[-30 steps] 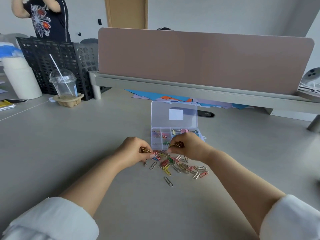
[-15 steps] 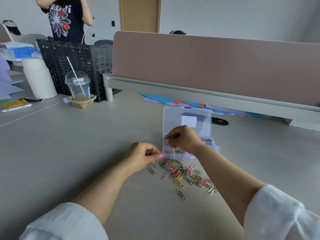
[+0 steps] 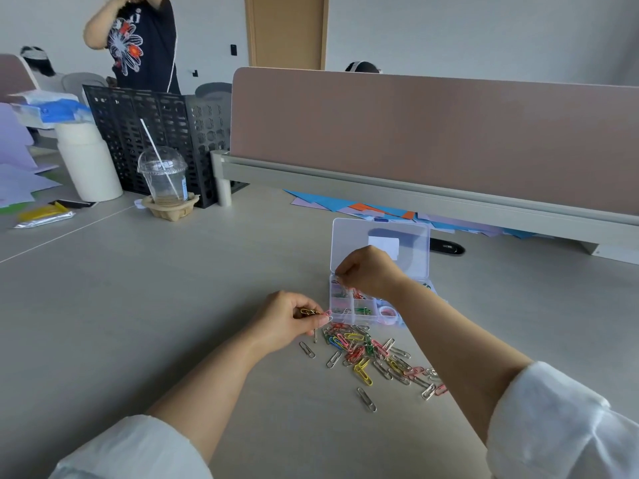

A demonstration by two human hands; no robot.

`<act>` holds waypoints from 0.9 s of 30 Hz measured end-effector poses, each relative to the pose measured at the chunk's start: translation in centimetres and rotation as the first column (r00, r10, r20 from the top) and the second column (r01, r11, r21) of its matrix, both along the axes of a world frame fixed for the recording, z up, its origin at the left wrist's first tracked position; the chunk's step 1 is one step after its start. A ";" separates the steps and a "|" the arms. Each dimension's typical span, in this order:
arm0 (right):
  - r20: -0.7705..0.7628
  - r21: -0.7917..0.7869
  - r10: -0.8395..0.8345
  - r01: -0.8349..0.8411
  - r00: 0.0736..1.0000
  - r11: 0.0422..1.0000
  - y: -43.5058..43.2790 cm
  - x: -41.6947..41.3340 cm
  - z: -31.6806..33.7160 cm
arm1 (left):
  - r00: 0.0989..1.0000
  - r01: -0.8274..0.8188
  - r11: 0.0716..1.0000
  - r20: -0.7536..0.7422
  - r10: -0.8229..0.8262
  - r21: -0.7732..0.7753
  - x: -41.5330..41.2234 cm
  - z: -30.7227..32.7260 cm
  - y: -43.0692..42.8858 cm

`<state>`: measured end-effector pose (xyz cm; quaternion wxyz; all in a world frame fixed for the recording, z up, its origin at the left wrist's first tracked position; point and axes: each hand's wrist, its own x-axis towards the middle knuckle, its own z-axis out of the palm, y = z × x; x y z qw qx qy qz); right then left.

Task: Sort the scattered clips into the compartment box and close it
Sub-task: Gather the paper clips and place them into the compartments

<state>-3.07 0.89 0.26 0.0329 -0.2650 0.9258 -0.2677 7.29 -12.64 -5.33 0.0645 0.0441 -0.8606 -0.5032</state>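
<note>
Thumb and forefinger of the left hand (image 3: 290, 321) pinch a small bunch of gold-coloured wire paper clips (image 3: 309, 311). The bunch is held just above the table, just beside the near left corner of the clear plastic compartment box (image 3: 352, 314). The right hand (image 3: 371, 271) hangs over the box's far left compartment, fingers curled and tips drawn together. I cannot tell from my feed whether a clip sits between them.

The box stands open, its hinged lid (image 3: 411, 236) upright behind that hand. I make out pink clips and green clips in separate compartments. Just in front of the box lies the loose heap of coloured and silver paper clips (image 3: 359, 347), trailing off to the right. One lone silver clip (image 3: 366, 399) lies apart, nearest to me.

Everything rests on the pale grey table (image 3: 138, 305). Beyond the box, coloured paper sheets (image 3: 380, 210) poke out under the dusty-pink divider panel (image 3: 432, 133). Far left I see a clear domed plastic cup with a straw (image 3: 162, 178) before a black perforated rack (image 3: 155, 133). A standing person in a dark flower-print top (image 3: 145, 46) is behind it.
</note>
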 end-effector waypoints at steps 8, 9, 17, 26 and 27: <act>0.080 -0.055 -0.025 0.029 0.996 0.998 0.2 -0.9 -0.2 | 1.000 -0.011 1.000 0.004 0.011 0.024 0.0 0.0 0.0; 0.092 -0.062 -0.035 0.041 0.995 0.997 0.5 -1.1 -0.2 | 1.000 -0.015 0.999 0.000 0.015 0.029 0.0 0.0 0.0; -0.067 0.074 0.229 -0.225 0.971 0.972 2.0 -0.5 -1.3 | 0.995 -0.063 0.997 -0.070 0.066 0.040 -0.9 0.5 0.6; -0.160 0.239 0.252 -0.210 0.954 0.948 2.1 -0.6 -1.5 | 0.995 -0.087 0.995 -0.043 0.088 0.044 -0.7 -0.5 0.3; -0.156 0.242 0.252 -0.210 0.955 0.947 2.2 -0.6 -1.5 | 0.995 -0.086 0.996 -0.042 0.087 0.036 -0.7 -0.5 0.4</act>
